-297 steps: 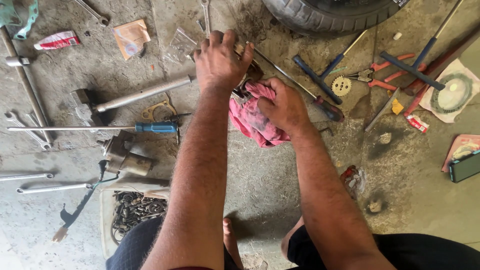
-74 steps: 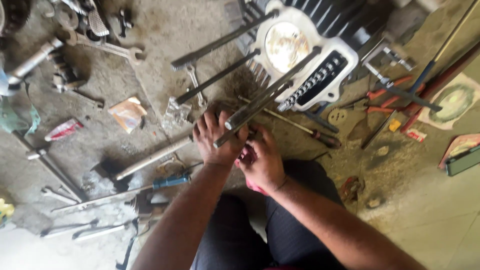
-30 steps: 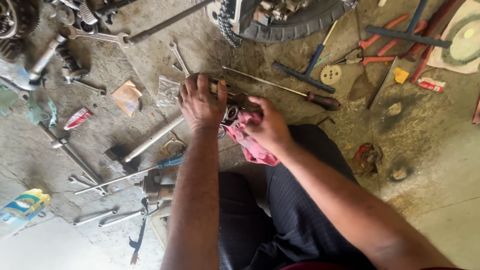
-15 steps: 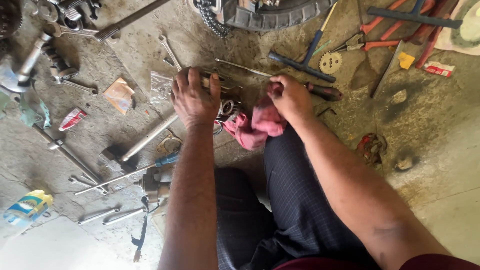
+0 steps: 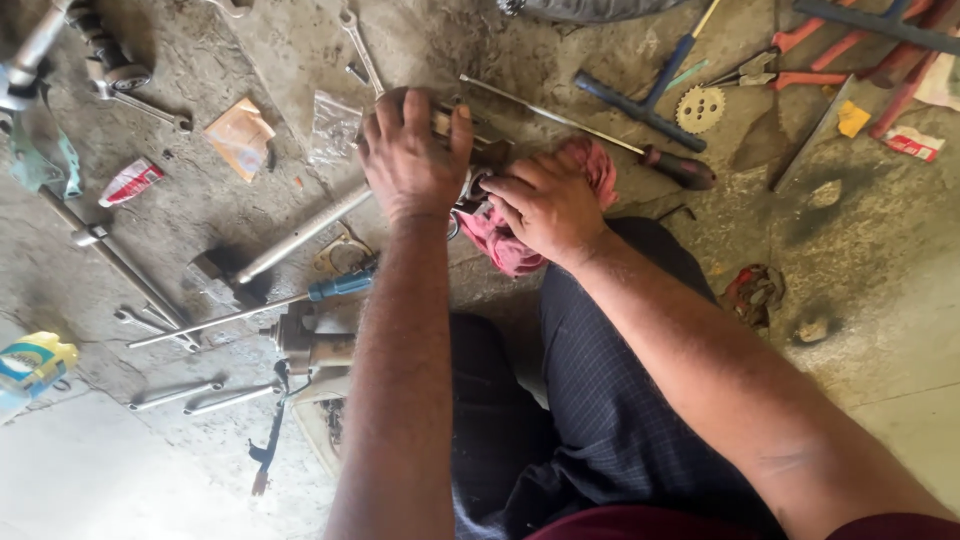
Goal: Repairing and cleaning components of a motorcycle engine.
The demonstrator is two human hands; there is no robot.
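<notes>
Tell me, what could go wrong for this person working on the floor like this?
The left hand covers a metal part beside the right hand on a pink rag; fingers might get pinched or the greasy part slip. Loose tools, like the blue-handled screwdriver and long screwdriver, crowd the knees and could be knelt on.

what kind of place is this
Most likely a repair workshop floor, perhaps for motorbikes: wrenches and a screwdriver lie on grimy concrete, with a small sprocket and a tyre edge nearby.
</notes>
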